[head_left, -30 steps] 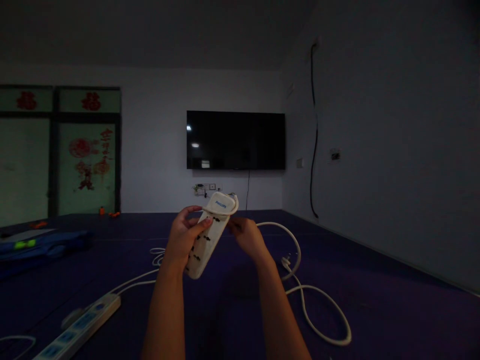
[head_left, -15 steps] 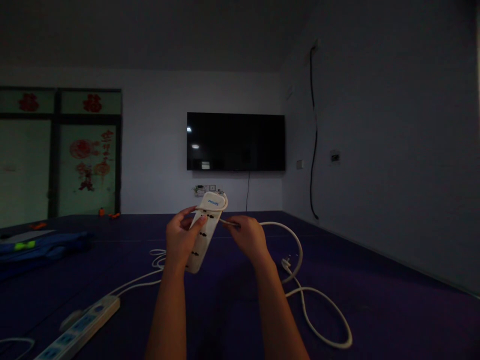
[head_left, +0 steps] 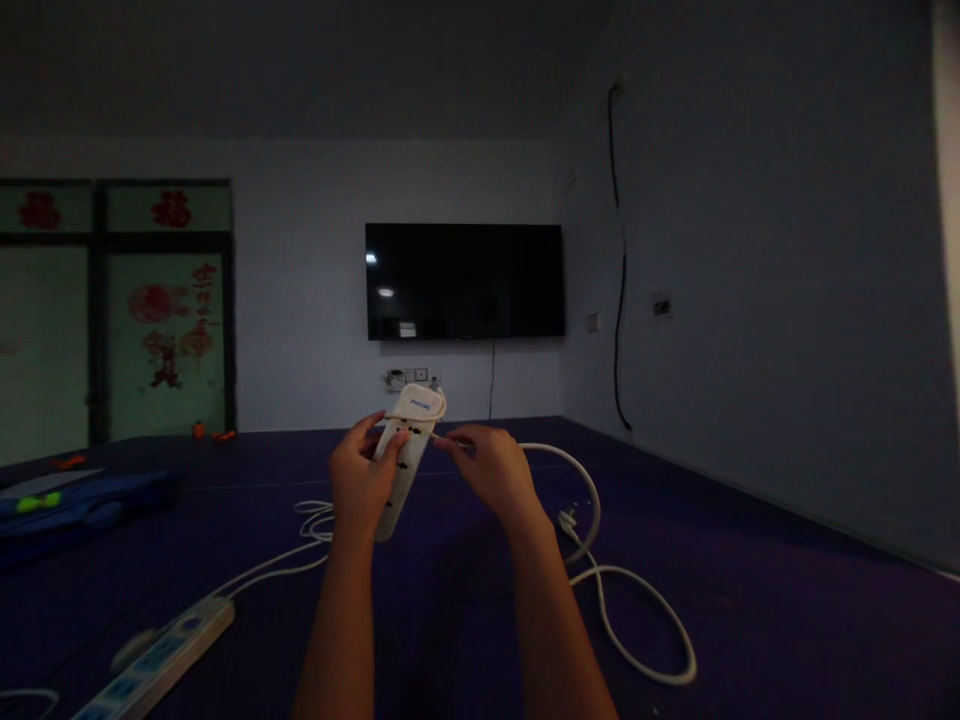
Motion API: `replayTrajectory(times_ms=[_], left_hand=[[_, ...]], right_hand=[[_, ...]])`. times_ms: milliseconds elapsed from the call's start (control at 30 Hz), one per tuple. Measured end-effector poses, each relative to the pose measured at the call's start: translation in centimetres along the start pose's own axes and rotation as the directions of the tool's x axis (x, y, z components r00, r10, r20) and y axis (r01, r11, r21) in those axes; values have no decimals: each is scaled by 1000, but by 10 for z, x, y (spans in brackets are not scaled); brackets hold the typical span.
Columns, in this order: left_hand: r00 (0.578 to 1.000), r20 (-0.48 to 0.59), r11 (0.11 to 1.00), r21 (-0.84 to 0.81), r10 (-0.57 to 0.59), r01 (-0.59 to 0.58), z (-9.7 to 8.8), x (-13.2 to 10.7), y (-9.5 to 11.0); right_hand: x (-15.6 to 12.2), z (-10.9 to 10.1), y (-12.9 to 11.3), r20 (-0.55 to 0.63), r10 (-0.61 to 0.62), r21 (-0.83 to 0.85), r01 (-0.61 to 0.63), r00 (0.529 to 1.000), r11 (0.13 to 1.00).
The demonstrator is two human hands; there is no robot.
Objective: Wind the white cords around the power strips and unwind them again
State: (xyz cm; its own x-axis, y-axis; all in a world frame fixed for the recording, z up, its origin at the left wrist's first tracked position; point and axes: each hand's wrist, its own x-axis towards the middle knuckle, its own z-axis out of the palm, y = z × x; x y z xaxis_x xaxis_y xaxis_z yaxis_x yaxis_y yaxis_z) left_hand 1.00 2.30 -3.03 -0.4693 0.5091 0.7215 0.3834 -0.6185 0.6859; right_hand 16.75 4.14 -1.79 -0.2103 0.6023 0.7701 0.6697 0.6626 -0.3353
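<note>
The left hand [head_left: 357, 482] grips the strip [head_left: 400, 488] (cord [head_left: 598, 508] looped round its top); the right hand [head_left: 495, 472] pinches that cord.

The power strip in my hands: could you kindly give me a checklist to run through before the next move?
1. Left hand grips the power strip: ok, thumb on its socketed face.
2. Right hand holds the cord: ok, just beside the strip.
3. Cord free of slack: not ok, loops lie on the purple surface.
4. Plug out of any socket: ok, it lies loose.
5. Cord on the strip's underside: cannot tell, hidden.
6. Second strip apart from the hands: ok.
</note>
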Motion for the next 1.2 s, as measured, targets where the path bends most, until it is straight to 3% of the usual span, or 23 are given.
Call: replayTrajectory(times_ms=[367, 800, 1200], left_hand=[[998, 39, 996, 67, 50, -52, 6, -1, 1], [994, 98, 998, 49, 37, -42, 6, -3, 8], [992, 123, 1000, -19, 25, -23, 0, -2, 13]], right_hand=[[-2, -2, -6, 1, 103, -67, -103, 995, 992], [-1, 4, 1, 41, 100, -96, -96, 994, 991], [-1, 3, -3, 3, 110, 63, -110, 994, 992]])
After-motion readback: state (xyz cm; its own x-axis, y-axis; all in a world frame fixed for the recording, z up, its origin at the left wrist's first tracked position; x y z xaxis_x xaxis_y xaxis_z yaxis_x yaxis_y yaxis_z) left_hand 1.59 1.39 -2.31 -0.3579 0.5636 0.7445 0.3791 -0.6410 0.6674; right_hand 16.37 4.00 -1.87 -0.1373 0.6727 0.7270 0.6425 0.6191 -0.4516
